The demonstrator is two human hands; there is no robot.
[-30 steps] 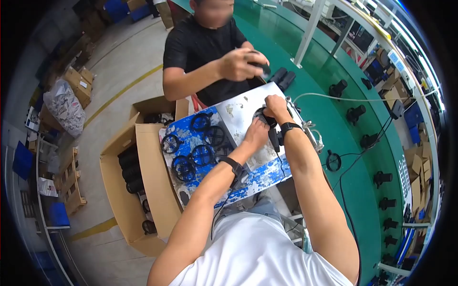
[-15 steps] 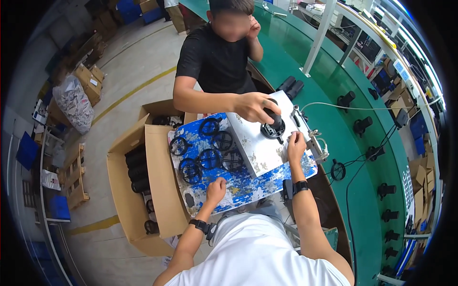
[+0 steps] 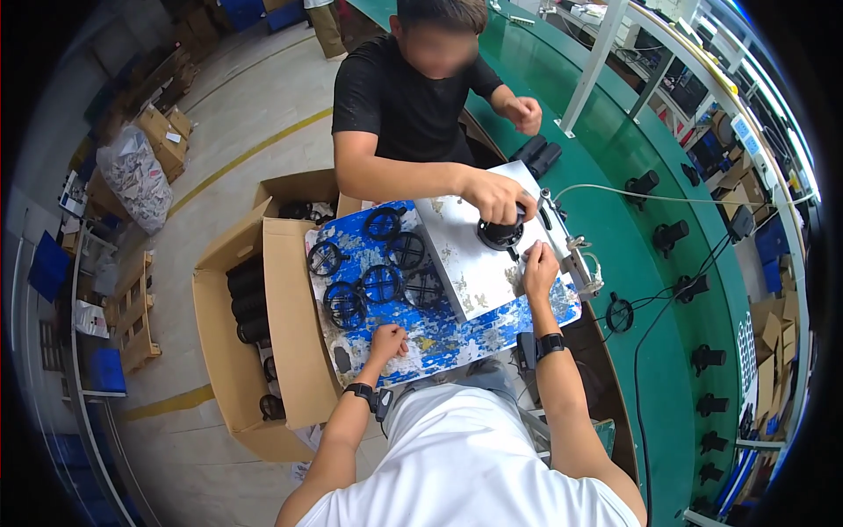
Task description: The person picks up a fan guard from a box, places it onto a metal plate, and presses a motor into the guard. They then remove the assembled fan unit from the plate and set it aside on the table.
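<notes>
My left hand (image 3: 388, 342) is loosely closed over the worn blue board (image 3: 457, 353), close to the black ring frames (image 3: 382, 285) lying there; nothing shows in its fingers. My right hand (image 3: 539, 270) rests at the right side of a silver metal box (image 3: 470, 283), its fingers pinched together just beside a round black holder (image 3: 499, 235). Whatever they might hold is hidden. A co-worker's hand (image 3: 497, 195) reaches from across and grips a dark part pressed down on that holder, covering most of it.
An open cardboard box (image 3: 303, 325) with black cylinders (image 3: 248, 299) stands left of the board. A metal clamp fixture (image 3: 580, 268) with a hose sits at the box's right side. Black lamp-like cylinders (image 3: 672, 235) line the green bench (image 3: 654, 369), where cables run.
The co-worker's gripping hand has moved down and slightly right onto the holder; their other hand has dropped from the head. My left hand has shifted slightly left and turned.
</notes>
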